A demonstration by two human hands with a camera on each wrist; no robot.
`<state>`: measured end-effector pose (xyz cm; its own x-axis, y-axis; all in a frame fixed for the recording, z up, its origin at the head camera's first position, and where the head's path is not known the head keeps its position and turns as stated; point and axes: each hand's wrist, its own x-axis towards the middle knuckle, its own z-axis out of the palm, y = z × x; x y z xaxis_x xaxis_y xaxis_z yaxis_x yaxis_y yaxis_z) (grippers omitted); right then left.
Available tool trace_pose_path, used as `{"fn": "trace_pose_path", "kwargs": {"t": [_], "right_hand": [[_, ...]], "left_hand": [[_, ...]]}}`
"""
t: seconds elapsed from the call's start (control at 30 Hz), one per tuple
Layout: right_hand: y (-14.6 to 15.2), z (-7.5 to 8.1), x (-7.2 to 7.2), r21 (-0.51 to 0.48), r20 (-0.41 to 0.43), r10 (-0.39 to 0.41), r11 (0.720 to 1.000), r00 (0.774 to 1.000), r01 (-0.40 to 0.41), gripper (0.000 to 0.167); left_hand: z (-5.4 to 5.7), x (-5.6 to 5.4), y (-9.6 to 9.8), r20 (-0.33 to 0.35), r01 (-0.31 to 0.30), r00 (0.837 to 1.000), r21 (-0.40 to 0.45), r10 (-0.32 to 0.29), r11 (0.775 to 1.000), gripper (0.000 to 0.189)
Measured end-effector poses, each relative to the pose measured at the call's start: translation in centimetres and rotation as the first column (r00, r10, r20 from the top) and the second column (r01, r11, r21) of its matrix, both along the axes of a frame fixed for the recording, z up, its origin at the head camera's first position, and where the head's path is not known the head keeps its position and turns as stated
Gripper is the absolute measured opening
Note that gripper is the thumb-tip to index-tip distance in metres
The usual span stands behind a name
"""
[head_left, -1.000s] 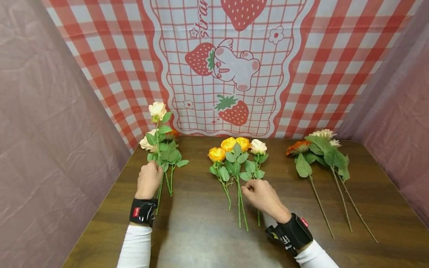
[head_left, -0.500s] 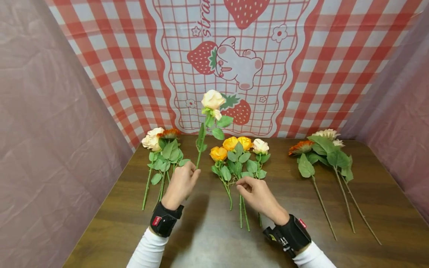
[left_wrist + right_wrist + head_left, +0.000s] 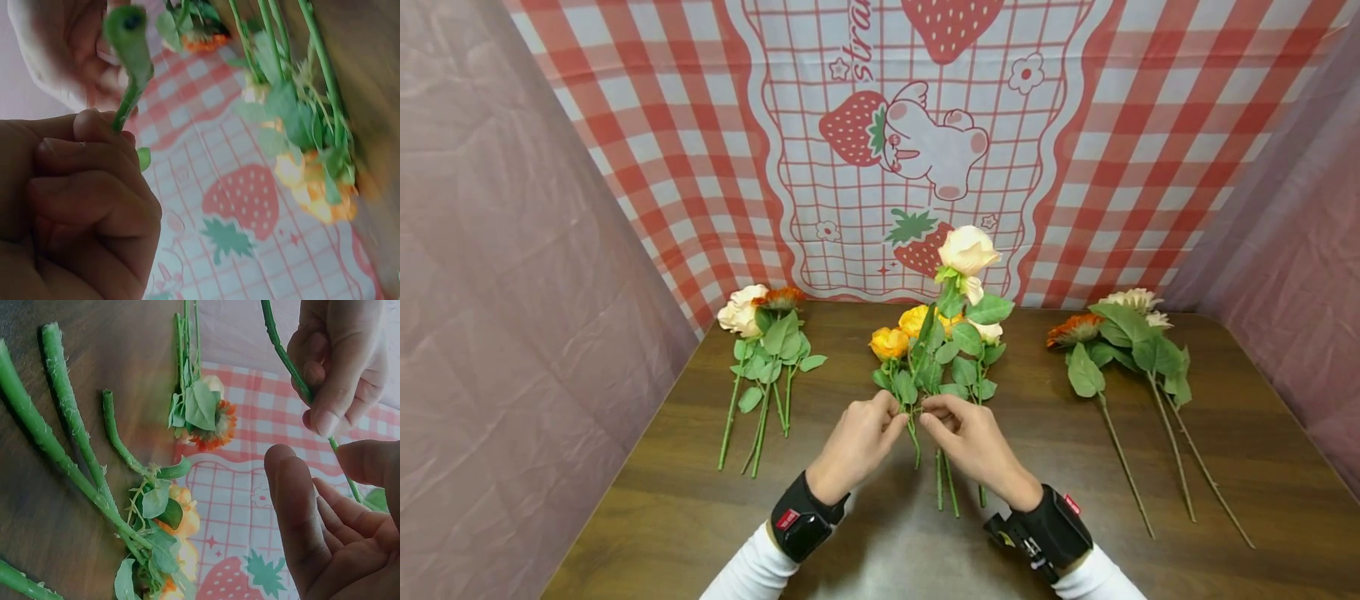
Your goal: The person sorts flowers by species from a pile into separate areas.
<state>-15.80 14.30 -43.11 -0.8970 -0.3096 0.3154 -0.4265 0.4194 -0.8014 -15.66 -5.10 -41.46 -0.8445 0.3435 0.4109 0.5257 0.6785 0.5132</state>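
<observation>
My left hand (image 3: 859,437) pinches the green stem of a cream rose (image 3: 967,250), which is raised in front of me with its bloom leaning right. In the right wrist view the stem (image 3: 284,356) runs down through the left thumb and fingers toward my right hand (image 3: 331,519). The right thumb and fingers stand apart on either side of the stem. Below both hands, yellow roses (image 3: 889,343) and a paler rose (image 3: 988,335) lie on the table, partly covered by the raised rose's leaves. The left wrist view shows the cut stem end (image 3: 128,31) pointing up above the left fist.
At the left lie cream roses (image 3: 741,311) with an orange flower (image 3: 781,297). An orange bloom (image 3: 1072,330) and whitish flowers (image 3: 1127,302) with long stems lie at the right of the wooden table (image 3: 647,500). A checked strawberry cloth (image 3: 655,142) hangs behind.
My left hand has lifted the cream rose from the left bunch and carried it right to the middle, beside my right hand. The right hand has shifted slightly left and its fingers have spread.
</observation>
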Motion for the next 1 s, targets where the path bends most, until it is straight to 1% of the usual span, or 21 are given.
{"fn": "trace_pose_path", "kwargs": {"t": [0.1,0.23,0.43,0.73,0.87,1.0], "right_hand": [[0.0,0.0,0.1,-0.026,-0.001,0.0,1.0,1.0,0.0,0.025],[0.1,0.0,0.3,-0.046,0.0,-0.005,0.999,1.0,0.005,0.021],[0.3,0.0,0.2,-0.058,-0.005,-0.021,0.998,1.0,0.021,0.015],[1.1,0.2,0.2,-0.037,-0.017,-0.048,0.998,0.999,0.047,0.01],[1.3,0.4,0.1,-0.04,-0.022,-0.041,0.998,0.999,0.04,0.01],[1.8,0.6,-0.2,-0.021,-0.007,-0.044,0.999,0.999,0.044,0.011]], "left_hand": [[-0.1,0.4,0.7,0.007,0.031,0.999,-0.004,-0.031,1.0,0.012],[-0.5,0.9,1.5,0.015,0.064,0.998,-0.016,-0.064,0.998,0.013],[-1.0,1.4,2.4,0.059,0.112,0.992,-0.016,-0.111,0.994,0.018],[-1.3,1.8,3.0,0.091,0.143,0.986,-0.025,-0.14,0.989,0.02],[-1.4,1.9,3.1,0.101,0.152,0.984,-0.026,-0.149,0.988,0.013],[-1.2,1.9,3.0,0.106,0.145,0.984,-0.035,-0.14,0.989,0.005]]}}
